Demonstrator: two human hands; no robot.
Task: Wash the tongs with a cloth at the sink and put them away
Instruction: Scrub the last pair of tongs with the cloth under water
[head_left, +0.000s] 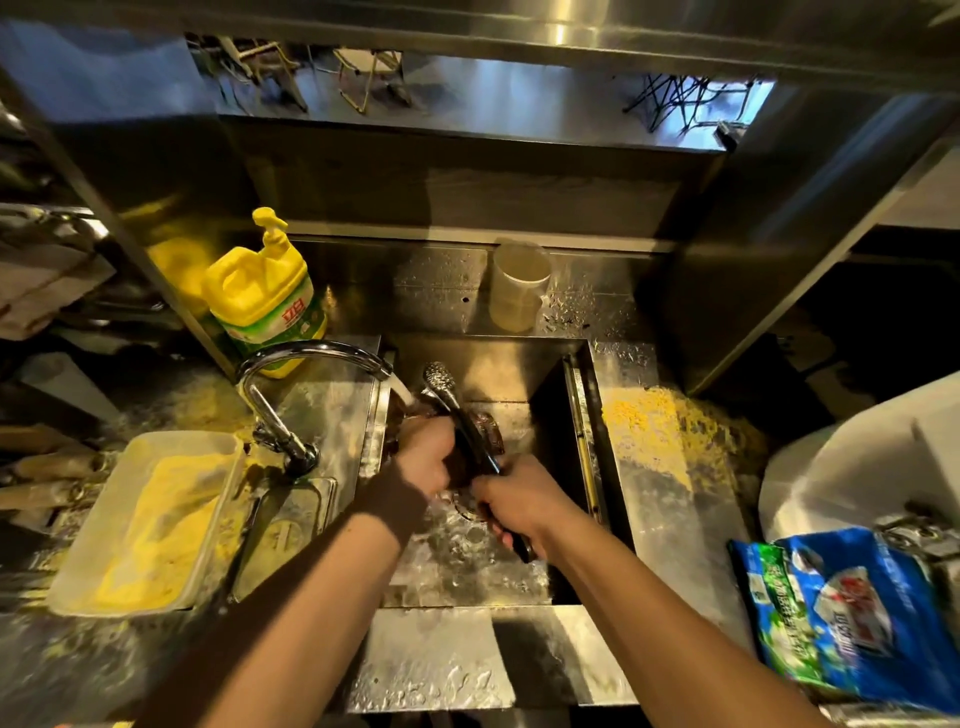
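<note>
Tongs (451, 402) over wet steel sink (582, 415)

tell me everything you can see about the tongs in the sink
The tongs look like shiny metal, with a textured, rounded head at the far end and a dark handle end. They slant over the sink, head up and away near the running faucet. The right hand holds the handle end; the left hand closes round the middle with a dark cloth. Whether the arms are spread is unclear.
</note>
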